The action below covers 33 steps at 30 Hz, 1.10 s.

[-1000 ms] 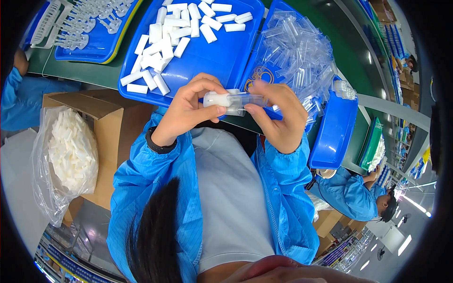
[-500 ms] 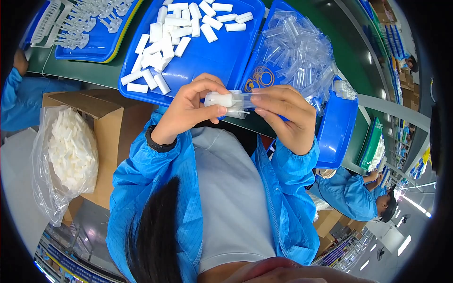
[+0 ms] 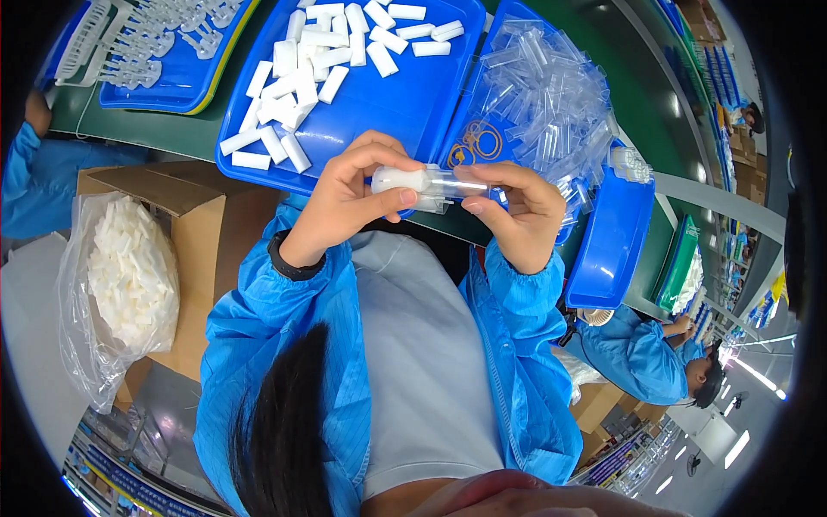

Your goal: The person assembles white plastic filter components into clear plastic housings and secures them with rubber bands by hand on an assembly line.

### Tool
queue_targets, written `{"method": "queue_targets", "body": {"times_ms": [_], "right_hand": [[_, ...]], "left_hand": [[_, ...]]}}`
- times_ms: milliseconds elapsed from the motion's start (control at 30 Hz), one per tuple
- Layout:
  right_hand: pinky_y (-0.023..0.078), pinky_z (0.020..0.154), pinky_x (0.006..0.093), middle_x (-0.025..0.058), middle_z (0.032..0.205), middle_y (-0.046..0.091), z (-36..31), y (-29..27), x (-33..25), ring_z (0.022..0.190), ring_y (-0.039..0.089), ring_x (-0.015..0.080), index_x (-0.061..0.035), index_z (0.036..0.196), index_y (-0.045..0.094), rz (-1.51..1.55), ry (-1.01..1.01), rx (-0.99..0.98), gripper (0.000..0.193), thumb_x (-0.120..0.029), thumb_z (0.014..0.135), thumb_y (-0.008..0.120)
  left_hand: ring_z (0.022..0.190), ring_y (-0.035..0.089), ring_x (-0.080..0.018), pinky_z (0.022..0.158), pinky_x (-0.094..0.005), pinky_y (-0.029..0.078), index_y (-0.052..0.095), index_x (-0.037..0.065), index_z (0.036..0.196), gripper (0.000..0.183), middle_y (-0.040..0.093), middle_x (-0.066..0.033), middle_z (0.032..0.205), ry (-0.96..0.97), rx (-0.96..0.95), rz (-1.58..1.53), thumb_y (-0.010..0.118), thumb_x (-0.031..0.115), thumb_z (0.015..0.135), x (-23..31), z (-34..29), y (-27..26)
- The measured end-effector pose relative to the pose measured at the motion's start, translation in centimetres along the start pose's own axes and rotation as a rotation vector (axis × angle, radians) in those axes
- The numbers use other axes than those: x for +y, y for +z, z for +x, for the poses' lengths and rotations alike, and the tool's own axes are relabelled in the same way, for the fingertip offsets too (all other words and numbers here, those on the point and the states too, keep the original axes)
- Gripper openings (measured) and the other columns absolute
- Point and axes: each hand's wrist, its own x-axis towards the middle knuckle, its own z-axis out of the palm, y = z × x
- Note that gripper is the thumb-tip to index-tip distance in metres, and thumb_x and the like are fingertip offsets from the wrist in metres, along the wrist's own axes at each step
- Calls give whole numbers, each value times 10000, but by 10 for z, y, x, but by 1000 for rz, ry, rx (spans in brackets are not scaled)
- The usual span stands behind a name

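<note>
In front of my chest both hands meet around one small assembly. My left hand (image 3: pixel 357 185), with a dark band at the wrist, is closed on a white plastic fitting (image 3: pixel 398 179) with a rounded end. My right hand (image 3: pixel 524 211) pinches the outer end of a clear plastic tube (image 3: pixel 450 183) between thumb and fingers. The tube lies level and in line with the fitting, its inner end meeting it. Below them a second translucent piece (image 3: pixel 431 204) shows partly; fingers hide the rest.
Beyond my hands, a blue tray (image 3: pixel 379 112) holds white foam-like blocks (image 3: pixel 301 82). Beside it are clear tubes (image 3: pixel 547 95) and brown rubber bands (image 3: pixel 476 143). White pronged parts (image 3: pixel 142 52) fill a tray far left. A bag of white pieces (image 3: pixel 133 271) sits left; a co-worker (image 3: pixel 642 353) is right.
My right hand has shifted its grip and curled down a little, so more of the clear tube shows between the hands. My left hand keeps its hold on the fitting.
</note>
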Motion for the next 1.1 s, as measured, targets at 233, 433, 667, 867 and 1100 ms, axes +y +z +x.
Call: {"method": "queue_targets", "body": {"times_ms": [233, 433, 667, 867, 1100], "right_hand": [[524, 812, 302, 132, 972, 694, -6, 8, 3, 870, 668, 190, 27, 983, 673, 234, 78, 84, 280, 22, 716, 757], [520, 820, 298, 134, 954, 699, -4, 8, 3, 891, 670, 199, 21, 939, 675, 146, 66, 81, 240, 15, 715, 759], [515, 719, 338, 122, 869, 689, 11, -11, -3, 803, 664, 261, -7, 915, 687, -413, -406, -73, 313, -64, 630, 804], [518, 719, 346, 126, 877, 685, 11, -18, -2, 826, 659, 281, 8, 896, 687, -416, -449, -73, 294, -48, 627, 793], [529, 738, 353, 146, 924, 687, 11, -5, 6, 878, 665, 293, 15, 877, 690, -299, -600, -49, 274, -47, 631, 791]], "left_hand": [[855, 590, -138, 576, -178, 548, 657, 34, 983, 192, 503, -69, 1023, 33, 16, 40, 718, 59, 802, 0, 0, 4], [868, 576, -127, 621, -204, 530, 667, 50, 970, 188, 515, -64, 1007, 75, 55, 351, 730, 75, 794, -2, -2, 1], [977, 586, -189, 727, -259, 563, 624, 49, 1125, 320, 556, -67, 1034, 11, 43, 200, 700, 71, 815, 13, -3, -2], [1042, 618, -227, 695, -252, 586, 482, 5, 1310, 415, 579, -192, 1197, -215, -4, -342, 559, 129, 922, 15, -4, -24], [1022, 629, -248, 674, -282, 609, 527, -2, 1245, 348, 569, -178, 1186, -152, -218, -957, 545, 170, 943, -25, -5, -27]]}}
